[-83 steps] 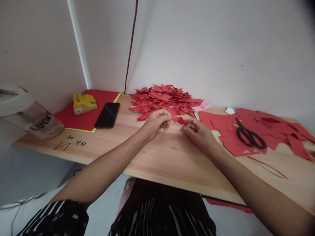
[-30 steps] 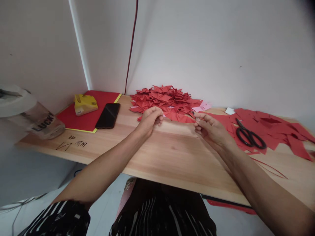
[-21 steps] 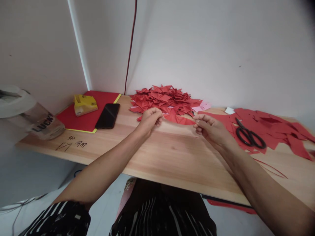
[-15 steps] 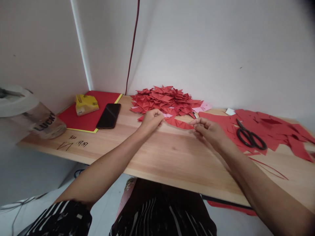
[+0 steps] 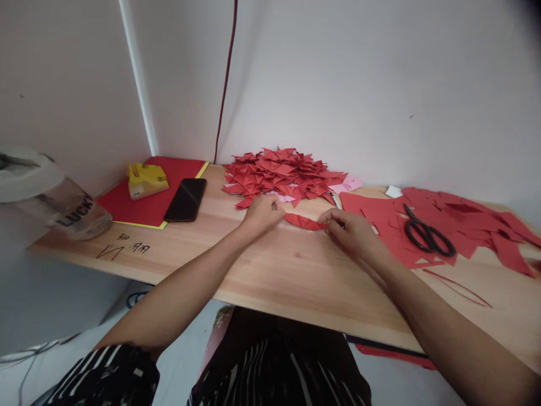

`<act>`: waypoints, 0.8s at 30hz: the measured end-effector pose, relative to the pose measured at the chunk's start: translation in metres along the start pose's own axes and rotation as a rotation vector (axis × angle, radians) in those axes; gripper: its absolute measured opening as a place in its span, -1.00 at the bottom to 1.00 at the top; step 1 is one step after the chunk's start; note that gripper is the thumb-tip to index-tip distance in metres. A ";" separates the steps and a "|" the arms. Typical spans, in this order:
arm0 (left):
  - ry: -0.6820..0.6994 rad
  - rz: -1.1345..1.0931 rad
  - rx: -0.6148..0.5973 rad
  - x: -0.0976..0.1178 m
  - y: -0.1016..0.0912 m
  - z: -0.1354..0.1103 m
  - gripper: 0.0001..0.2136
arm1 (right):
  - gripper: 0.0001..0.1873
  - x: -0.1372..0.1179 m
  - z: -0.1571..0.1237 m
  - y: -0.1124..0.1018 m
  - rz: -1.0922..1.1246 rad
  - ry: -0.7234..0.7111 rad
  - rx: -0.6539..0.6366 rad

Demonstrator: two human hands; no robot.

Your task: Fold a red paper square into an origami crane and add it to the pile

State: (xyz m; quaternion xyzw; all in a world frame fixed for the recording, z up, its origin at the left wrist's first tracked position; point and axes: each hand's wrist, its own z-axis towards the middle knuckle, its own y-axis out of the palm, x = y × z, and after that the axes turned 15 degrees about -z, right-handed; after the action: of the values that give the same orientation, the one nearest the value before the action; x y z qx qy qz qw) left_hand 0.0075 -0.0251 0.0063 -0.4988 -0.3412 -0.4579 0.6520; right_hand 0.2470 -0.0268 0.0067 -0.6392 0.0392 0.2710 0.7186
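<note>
A creased strip of folded red paper (image 5: 305, 222) is stretched just above the tabletop, between my two hands. My left hand (image 5: 264, 211) pinches its left end. At the other end, my right hand (image 5: 344, 226) grips it between thumb and fingers. The strip sags slightly in the middle and shows slanted fold lines. Right behind my hands lies a heaped pile of folded red paper pieces (image 5: 279, 172), with a few pink ones among them.
Black-handled scissors (image 5: 426, 237) lie on cut red paper sheets (image 5: 465, 217) at the right. Leftward are a black phone (image 5: 185, 199), a yellow packet (image 5: 147, 180) on a red sheet (image 5: 135, 208), and a clear "LUCKY" cup (image 5: 78, 214). Thin red strips (image 5: 462, 290) lie near the right front.
Both hands have come slightly nearer to me with the red paper strip, and my right hand has shifted a little left. The strip now bows downward more.
</note>
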 end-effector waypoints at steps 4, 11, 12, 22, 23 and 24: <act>-0.013 0.011 -0.002 0.000 0.000 0.000 -0.88 | -0.74 -0.003 -0.002 0.000 -0.008 -0.027 0.001; 0.011 0.114 -0.062 0.002 -0.002 -0.002 -0.89 | -0.75 -0.005 -0.004 -0.001 -0.030 -0.017 0.014; 0.015 0.122 -0.070 0.002 -0.002 -0.003 -0.89 | -0.75 -0.005 -0.004 0.000 -0.031 -0.014 0.018; 0.035 0.156 -0.083 -0.001 -0.001 -0.002 -0.89 | -0.76 -0.005 -0.003 -0.002 -0.066 0.010 0.036; 0.033 0.173 -0.083 -0.001 -0.001 -0.002 -0.90 | -0.76 -0.005 -0.003 -0.002 -0.066 0.010 0.038; 0.029 0.190 -0.082 -0.002 -0.002 -0.001 -0.91 | -0.76 -0.006 -0.003 -0.003 -0.065 0.011 0.039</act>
State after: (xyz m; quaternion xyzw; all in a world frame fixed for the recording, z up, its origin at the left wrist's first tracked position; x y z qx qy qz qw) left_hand 0.0054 -0.0263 0.0050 -0.5485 -0.2640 -0.4145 0.6765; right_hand 0.2445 -0.0319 0.0108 -0.6274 0.0276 0.2433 0.7392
